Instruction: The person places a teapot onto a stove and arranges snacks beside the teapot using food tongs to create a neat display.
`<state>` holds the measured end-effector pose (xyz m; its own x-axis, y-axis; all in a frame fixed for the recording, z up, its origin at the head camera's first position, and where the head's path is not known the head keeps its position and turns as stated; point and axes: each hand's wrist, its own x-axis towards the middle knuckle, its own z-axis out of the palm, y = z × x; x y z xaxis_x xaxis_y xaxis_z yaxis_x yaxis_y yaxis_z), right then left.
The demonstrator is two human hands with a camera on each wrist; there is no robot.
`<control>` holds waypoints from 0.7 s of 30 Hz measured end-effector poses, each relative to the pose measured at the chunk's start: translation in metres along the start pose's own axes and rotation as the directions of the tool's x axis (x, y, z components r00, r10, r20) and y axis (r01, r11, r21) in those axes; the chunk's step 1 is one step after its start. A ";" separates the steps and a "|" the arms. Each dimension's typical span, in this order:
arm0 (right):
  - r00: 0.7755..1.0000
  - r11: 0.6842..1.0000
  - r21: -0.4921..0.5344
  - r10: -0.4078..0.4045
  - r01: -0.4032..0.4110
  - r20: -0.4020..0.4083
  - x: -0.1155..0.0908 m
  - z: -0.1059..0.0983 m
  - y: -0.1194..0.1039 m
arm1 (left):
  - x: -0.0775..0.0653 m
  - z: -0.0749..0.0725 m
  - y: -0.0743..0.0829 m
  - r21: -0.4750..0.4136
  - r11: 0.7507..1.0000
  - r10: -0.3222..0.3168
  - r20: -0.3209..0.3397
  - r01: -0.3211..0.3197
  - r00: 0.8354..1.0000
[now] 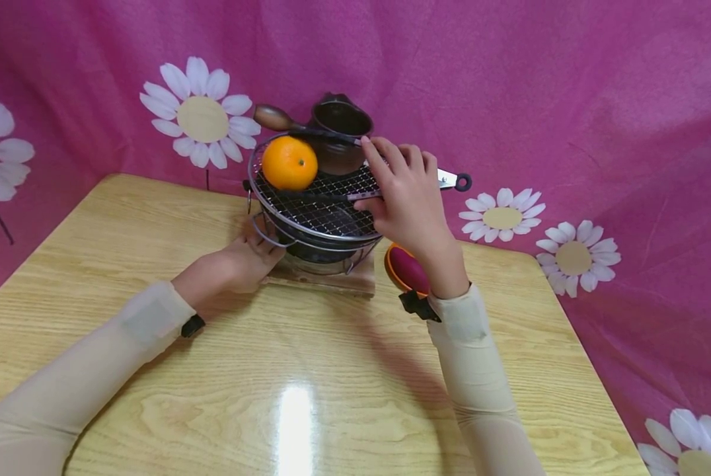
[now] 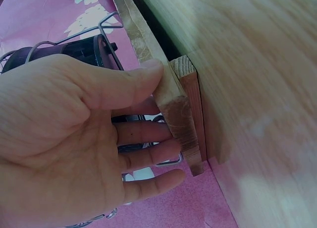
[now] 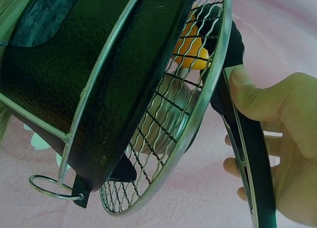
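Note:
My right hand (image 1: 409, 192) holds a pair of tongs (image 1: 447, 178) over the wire grill rack (image 1: 343, 221). In the right wrist view, the thumb lies along one arm of the tongs (image 3: 252, 153), the other fingers behind. An orange (image 1: 289, 163) sits on the rack's left side, beside a dark brown clay pot (image 1: 340, 158) with a wooden-looking side handle (image 1: 272, 118). The rack tops a black tabletop stove (image 3: 94, 84) with a wire frame. Beneath it is a wooden board (image 1: 332, 281), whose left end my left hand (image 1: 248, 261) grips, thumb along its edge (image 2: 168, 84).
A magenta oval object with an orange rim (image 1: 408, 268) lies right of the stove, partly hidden by my right wrist. The wooden table (image 1: 224, 383) ends at a pink flowered cloth (image 1: 450, 79) behind and at the sides.

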<state>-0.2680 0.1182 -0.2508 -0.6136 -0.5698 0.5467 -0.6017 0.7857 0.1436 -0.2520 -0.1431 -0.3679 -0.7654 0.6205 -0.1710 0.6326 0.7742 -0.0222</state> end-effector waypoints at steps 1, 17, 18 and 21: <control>1.000 1.000 -0.004 0.005 -0.005 0.002 0.000 0.000 0.000 | 0.000 0.000 0.000 0.002 1.000 0.003 -0.005 -0.003 1.000; 0.999 0.999 -0.009 0.036 -0.035 0.029 -0.001 -0.001 0.000 | 0.000 -0.001 0.000 0.004 1.000 -0.002 0.008 0.002 1.000; 0.999 0.999 -0.010 0.037 -0.037 0.033 -0.001 0.000 0.000 | 0.000 -0.001 0.000 -0.002 1.000 -0.003 0.010 0.003 1.000; 0.998 0.999 -0.018 0.039 -0.038 0.045 -0.002 0.001 0.000 | 0.001 -0.001 0.000 -0.015 1.000 -0.009 0.016 0.009 1.000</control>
<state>-0.2676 0.1192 -0.2528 -0.6587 -0.5490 0.5146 -0.5685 0.8111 0.1377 -0.2530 -0.1428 -0.3673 -0.7687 0.6117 -0.1869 0.6240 0.7814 -0.0090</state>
